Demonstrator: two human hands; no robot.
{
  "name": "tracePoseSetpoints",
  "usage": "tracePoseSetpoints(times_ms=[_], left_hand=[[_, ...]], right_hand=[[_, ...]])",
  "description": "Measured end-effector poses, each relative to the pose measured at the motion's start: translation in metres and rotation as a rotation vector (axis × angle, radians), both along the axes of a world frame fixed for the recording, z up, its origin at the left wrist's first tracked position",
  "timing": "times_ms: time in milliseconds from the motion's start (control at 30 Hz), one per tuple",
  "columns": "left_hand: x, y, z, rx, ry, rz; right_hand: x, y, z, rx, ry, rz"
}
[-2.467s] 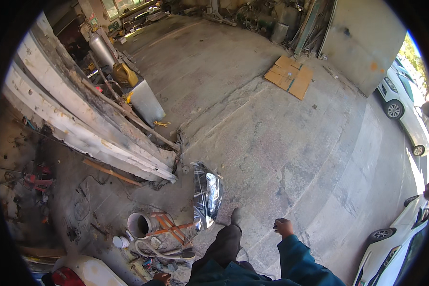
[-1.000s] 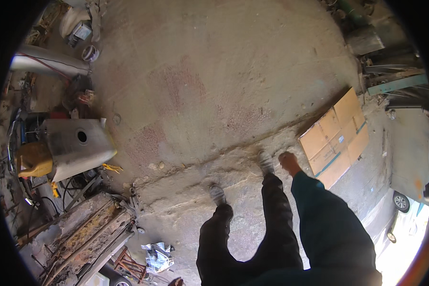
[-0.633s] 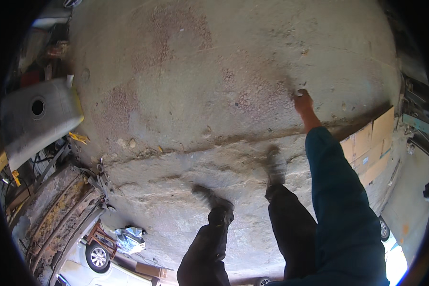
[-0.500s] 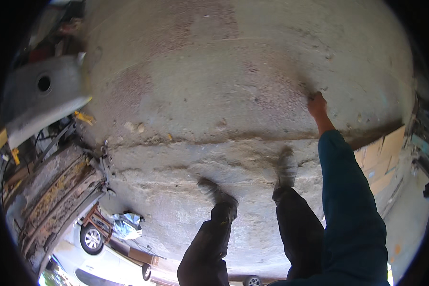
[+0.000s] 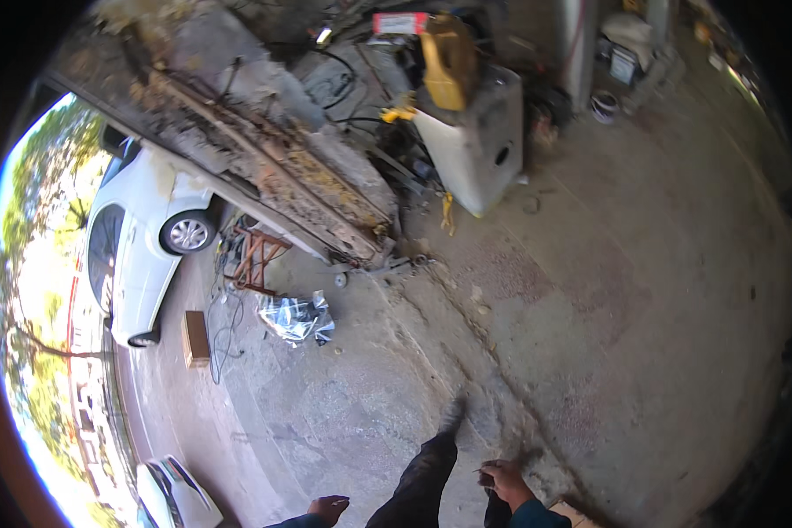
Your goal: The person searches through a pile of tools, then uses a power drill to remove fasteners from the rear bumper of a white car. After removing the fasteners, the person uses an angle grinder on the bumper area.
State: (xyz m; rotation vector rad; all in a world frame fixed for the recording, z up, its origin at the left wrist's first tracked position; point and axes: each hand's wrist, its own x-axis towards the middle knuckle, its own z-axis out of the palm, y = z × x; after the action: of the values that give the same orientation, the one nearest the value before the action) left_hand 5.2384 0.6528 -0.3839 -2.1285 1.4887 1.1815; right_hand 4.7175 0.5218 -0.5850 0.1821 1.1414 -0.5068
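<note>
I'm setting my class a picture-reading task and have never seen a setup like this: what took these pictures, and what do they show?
There is no robot here: a person works with bare hands. A wide fisheye camera worn on the head looks down, so straight edges bend near the rim. The left hand and right hand appear at the bottom; whether either holds something small is unclear. On the rough floor lie crumpled silvery sheeting and a cardboard box. Farther off are a grey tank, a yellow-brown jug and a white car.
</note>
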Motion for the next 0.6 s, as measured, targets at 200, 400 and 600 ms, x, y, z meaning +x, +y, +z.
tracePoseSetpoints(times_ms=[200, 400, 600], left_hand=[[-0.095, -0.121, 0.132, -0.261, 0.314, 0.474], [-0.038, -0.187, 0.218, -0.753, 0.536, 0.502], [0.073, -0.187, 0.263, -0.934, 0.488, 0.899]], right_hand=[[0.087, -0.100, 0.185, -0.118, -0.140, 0.175], [0.272, -0.165, 0.316, -0.241, -0.342, 0.482], [0.456, -0.178, 0.395, -0.288, -0.546, 0.719]])
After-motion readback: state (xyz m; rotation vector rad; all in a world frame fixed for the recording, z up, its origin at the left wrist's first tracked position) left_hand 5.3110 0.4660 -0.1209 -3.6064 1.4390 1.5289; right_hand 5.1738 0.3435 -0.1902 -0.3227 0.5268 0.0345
